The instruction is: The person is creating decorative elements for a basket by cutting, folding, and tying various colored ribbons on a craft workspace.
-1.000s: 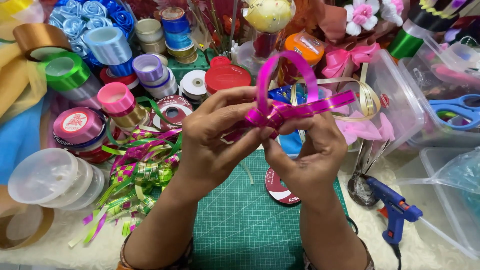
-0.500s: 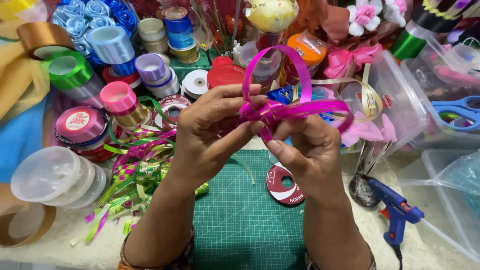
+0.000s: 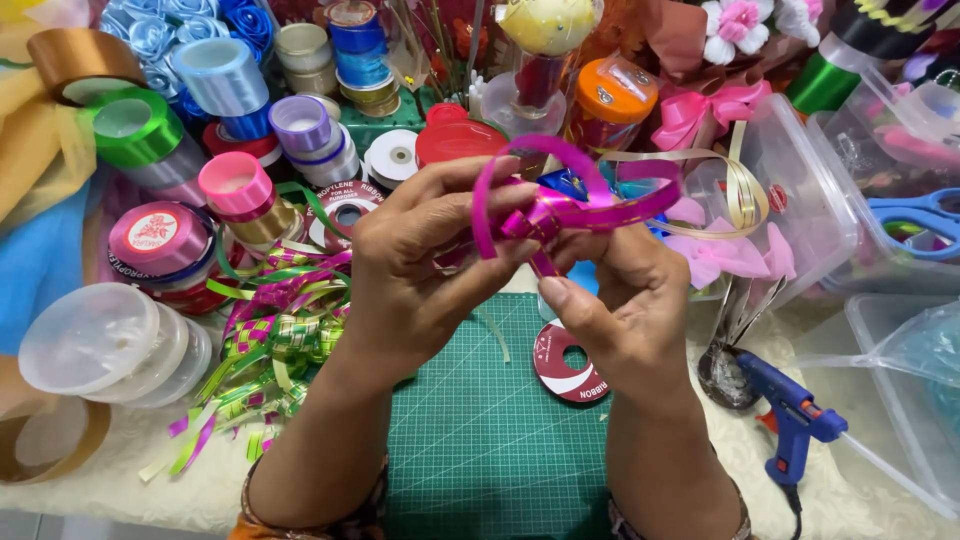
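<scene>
Both my hands are raised above the green cutting mat (image 3: 480,440), working a shiny magenta ribbon (image 3: 565,195) with gold edging. The ribbon forms a loop arching upward and a flat tail pointing right. My left hand (image 3: 420,265) pinches the ribbon's gathered centre between thumb and fingers. My right hand (image 3: 625,300) grips the same knot from below, thumb pointing left. A flat red ribbon spool (image 3: 570,362) lies on the mat just under my right hand.
Many ribbon rolls crowd the back and left: green (image 3: 135,130), pink (image 3: 235,185), lilac (image 3: 300,125). Woven green-and-pink ribbon scraps (image 3: 270,340) lie left of the mat. A blue glue gun (image 3: 790,415) rests at right, near clear plastic boxes (image 3: 800,190) and blue scissors (image 3: 920,220).
The hands have shifted slightly left and lower while turning the ribbon. The loop now leans left and the tail sticks out to the right, shorter than before.
</scene>
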